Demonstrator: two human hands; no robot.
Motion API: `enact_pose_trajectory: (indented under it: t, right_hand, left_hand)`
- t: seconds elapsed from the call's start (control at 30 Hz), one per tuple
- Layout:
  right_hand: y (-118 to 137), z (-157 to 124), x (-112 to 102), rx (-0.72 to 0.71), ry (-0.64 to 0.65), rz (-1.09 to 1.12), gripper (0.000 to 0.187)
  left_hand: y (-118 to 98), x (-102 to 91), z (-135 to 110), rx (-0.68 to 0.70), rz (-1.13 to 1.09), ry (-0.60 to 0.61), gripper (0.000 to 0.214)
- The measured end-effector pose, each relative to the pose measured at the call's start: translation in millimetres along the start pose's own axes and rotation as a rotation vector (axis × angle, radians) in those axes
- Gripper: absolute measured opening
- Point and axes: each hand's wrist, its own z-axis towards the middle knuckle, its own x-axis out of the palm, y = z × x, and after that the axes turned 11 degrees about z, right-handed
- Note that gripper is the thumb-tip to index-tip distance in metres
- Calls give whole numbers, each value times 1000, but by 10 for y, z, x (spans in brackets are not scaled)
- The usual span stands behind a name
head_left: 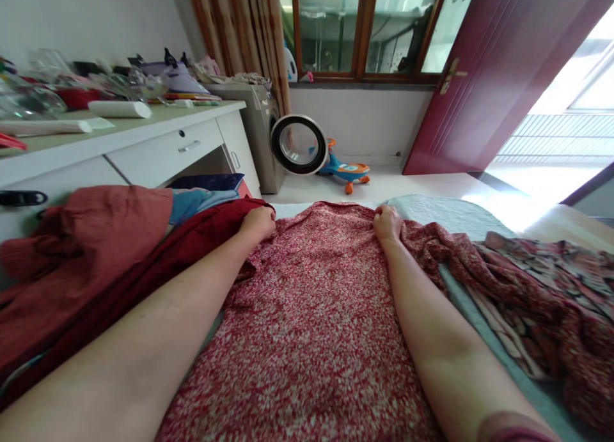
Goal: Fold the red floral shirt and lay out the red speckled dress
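A red garment with a small white floral print [326, 314] lies spread out in front of me, running from the far edge of the bed down towards my body. My left hand [259, 224] is closed on its far left corner, beside a dark red cloth [206, 228]. At the far right corner, my right hand [387, 224] pinches the same fabric with curled fingers. Bunched cloth of the same print [508, 272] trails off to the right of that hand. Whether it belongs to the same piece, I cannot tell.
A pale green bed cover [441, 212] lies underneath. Salmon-coloured clothing [115, 221] is piled at left, printed clothing [561, 263] at right. Beyond stand a cluttered white desk [163, 132], a washing machine [261, 132] with its round door open, and a blue-orange ride-on toy [345, 168].
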Motion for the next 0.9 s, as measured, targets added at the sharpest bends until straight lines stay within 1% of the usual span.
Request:
enact_pose_trajectory:
  t: [0.1,0.2,0.27,0.33,0.37,0.43,0.53,0.6,0.7,0.8,0.9]
  right_hand:
    - [14,-8,-11,15,1,-8,31]
    - [27,-11,-13,16,16,-12,30]
    - [33,-9,-12,10,28,-15,29]
    - [34,-5,-10,2,38,-20,34]
    - [32,-3,-9,-1,43,-23,36]
    - [22,-1,-6,-8,53,-28,37]
    - [4,-2,0,-19,63,-29,30]
    - [-5,-4,6,-20,65,-30,27]
    - [-11,-6,15,-17,66,-33,25]
    - [-14,-5,20,-17,68,-35,24]
    - [-18,-1,24,-19,69,-36,24]
  left_hand:
    - [59,-69,52,-58,-31,-48,21]
    - [58,-91,52,-79,-64,-42,35]
    - [25,-78,26,-51,-47,1,45]
    - [-27,-46,-20,-1,21,36,49]
    - [-58,-24,-51,31,68,32,48]
    - [-122,28,-129,108,156,-35,45]
    - [-202,105,-266,225,252,-188,41]
    - [-235,144,-345,274,290,-245,39]
    - [-249,185,-403,307,311,-278,40]
    - [-231,213,-385,285,286,-286,44]
    - [-203,228,-344,264,260,-294,40]
